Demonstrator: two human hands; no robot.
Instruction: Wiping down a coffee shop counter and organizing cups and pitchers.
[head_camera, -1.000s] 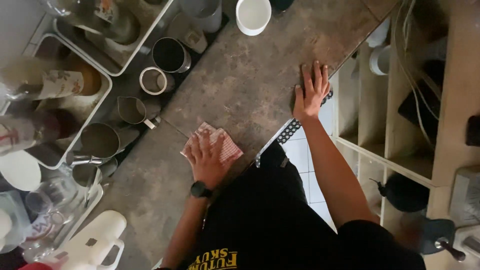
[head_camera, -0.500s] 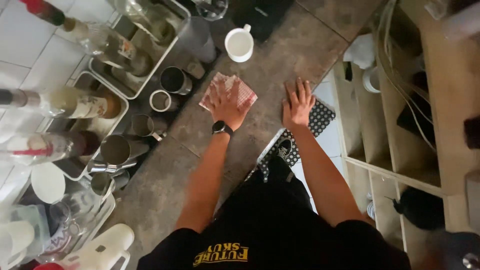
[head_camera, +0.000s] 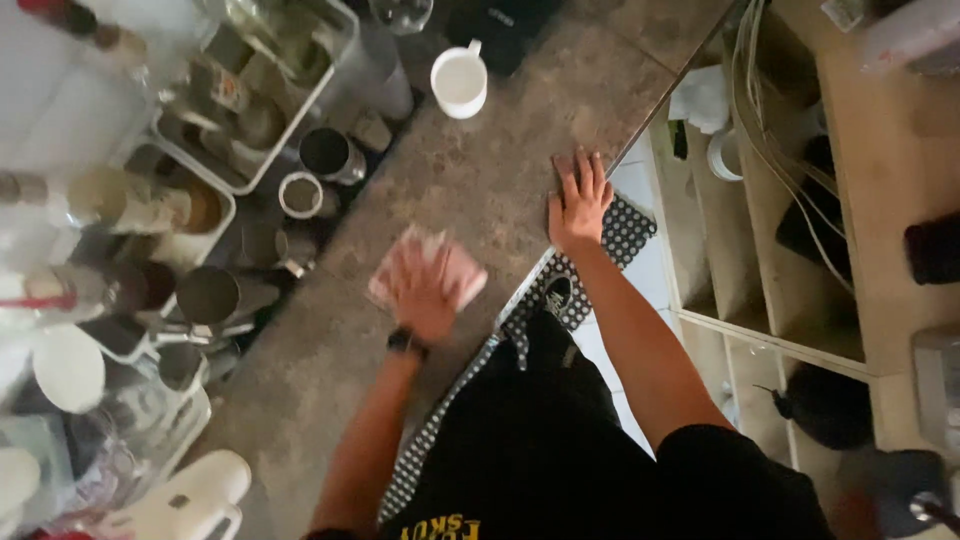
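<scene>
The left hand (head_camera: 425, 290) presses a pink checked cloth (head_camera: 460, 275) flat on the mottled grey stone bench (head_camera: 480, 190), fingers spread over it. The right hand (head_camera: 578, 205) rests flat at the bench edge, fingers splayed, holding nothing.

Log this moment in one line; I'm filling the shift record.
left hand: flat on pink cloth | right hand: flat on counter edge
</scene>
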